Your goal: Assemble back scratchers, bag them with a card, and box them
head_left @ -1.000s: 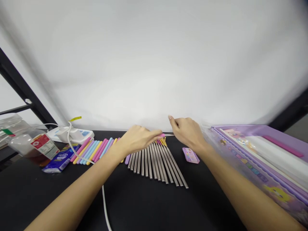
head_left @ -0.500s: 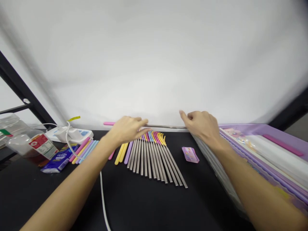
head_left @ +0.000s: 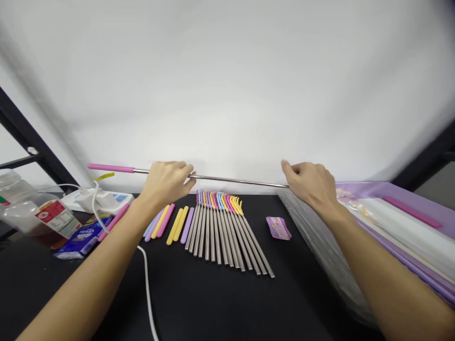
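My left hand point(head_left: 168, 182) is closed around the thin metal rod of a telescopic back scratcher point(head_left: 231, 180), held level along the wall. Its pink handle sticks out past that hand to the left. At the rod's other end my right hand point(head_left: 308, 184) is closed on it, hiding the tip. Below lies a fanned row of metal back scratchers point(head_left: 227, 237), their coloured claw heads toward the wall. Left of these are loose yellow handles point(head_left: 177, 225), a purple handle point(head_left: 187, 225) and several other coloured handles, partly behind my left forearm.
A pink-purple packet point(head_left: 278, 228) lies right of the row. A purple bin point(head_left: 369, 187) and clear plastic sleeves point(head_left: 320, 241) are at the right. At the left stand a plastic jar point(head_left: 53, 218), a blue packet point(head_left: 81, 239), a power strip point(head_left: 117, 201) and a white cable point(head_left: 147, 284).
The back scratcher's pink handle has shifted left and up, and more rod shows between my hands. My left hand has moved left, my right hand slightly right.
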`<state>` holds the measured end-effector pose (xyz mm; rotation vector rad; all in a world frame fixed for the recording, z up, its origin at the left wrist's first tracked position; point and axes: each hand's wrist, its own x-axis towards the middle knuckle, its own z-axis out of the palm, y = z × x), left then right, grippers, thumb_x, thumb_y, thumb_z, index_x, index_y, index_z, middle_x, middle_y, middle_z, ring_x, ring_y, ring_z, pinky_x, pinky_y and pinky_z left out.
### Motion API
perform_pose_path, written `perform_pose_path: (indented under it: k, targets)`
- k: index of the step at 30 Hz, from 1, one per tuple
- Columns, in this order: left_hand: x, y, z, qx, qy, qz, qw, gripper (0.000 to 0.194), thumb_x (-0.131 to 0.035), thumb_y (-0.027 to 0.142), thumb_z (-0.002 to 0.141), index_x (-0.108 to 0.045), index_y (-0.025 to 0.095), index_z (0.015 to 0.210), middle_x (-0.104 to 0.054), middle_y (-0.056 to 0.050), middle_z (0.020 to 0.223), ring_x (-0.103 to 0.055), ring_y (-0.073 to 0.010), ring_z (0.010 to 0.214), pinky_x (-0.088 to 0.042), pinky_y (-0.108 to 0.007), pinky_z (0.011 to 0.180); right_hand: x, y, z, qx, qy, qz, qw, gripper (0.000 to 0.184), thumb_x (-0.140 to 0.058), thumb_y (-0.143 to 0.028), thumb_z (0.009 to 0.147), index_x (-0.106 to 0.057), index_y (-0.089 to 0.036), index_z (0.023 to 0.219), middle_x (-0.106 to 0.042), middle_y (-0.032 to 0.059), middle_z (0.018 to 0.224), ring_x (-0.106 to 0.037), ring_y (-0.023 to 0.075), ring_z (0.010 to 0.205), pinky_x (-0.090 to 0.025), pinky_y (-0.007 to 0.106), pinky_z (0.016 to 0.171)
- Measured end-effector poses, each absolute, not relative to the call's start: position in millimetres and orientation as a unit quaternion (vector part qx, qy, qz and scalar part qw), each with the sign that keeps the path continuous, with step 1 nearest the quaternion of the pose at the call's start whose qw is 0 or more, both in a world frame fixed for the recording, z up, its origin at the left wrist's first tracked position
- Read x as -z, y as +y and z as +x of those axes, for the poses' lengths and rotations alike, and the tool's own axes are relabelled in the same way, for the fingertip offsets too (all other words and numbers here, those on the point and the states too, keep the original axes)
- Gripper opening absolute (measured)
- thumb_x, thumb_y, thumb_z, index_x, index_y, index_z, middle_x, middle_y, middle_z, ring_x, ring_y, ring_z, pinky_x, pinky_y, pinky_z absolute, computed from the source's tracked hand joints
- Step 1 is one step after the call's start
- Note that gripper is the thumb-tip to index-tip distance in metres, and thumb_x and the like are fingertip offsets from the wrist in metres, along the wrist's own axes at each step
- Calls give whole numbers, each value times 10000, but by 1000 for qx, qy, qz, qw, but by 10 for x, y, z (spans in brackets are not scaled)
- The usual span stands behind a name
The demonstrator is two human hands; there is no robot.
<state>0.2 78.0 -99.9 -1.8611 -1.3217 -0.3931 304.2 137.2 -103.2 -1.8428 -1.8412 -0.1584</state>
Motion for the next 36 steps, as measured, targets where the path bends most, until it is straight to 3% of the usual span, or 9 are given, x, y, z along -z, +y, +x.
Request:
perform_pose_path:
  k: [7,13,21,28,36]
  targets:
    - [1095,725,405,166,-472,-770,395,209,-455,202,877,-624,182,754,-619,-16,625,-601,-170,580,-198,-305,489,1062,1354,2920,50,-706,-655,265,638,-249,-589,939,-560,-208,532,-624,143,617,-570,268,645,-261,331,570]
    - [1046,810,-8,199,-553,-697,410,198,-505,271,863,-662,182,780,-691,-34,684,-639,-199,623,-222,-299,512,1082,1456,3143,53,-661,-696,273,712,-138,-548,972,-643,-165,647,-664,206,748,-612,313,734,-317,359,627]
    - [1072,860,-101,177,-615,-663,388,274,-448,280,888,-661,185,743,-692,-48,671,-646,-225,638,-214,-305,519,1088,1487,3185,52,-663,-697,270,745,-104,-557,971,-654,-154,672,-662,210,772,-604,313,756,-337,374,650]
    - [1143,782,347,204,-498,-742,400,181,-499,219,853,-649,177,760,-640,-41,665,-611,-200,644,-313,-318,565,1175,1473,3050,64,-690,-672,261,783,-93,-564,976,-696,-134,726,-690,221,799,-627,319,771,-338,367,649]
    - [1183,779,411,199,-488,-753,394,220,-483,179,851,-640,162,698,-609,-36,621,-598,-179,618,-261,-311,499,1178,1446,2994,48,-692,-673,258,747,-135,-553,983,-697,-136,722,-707,222,811,-643,321,782,-323,352,626]
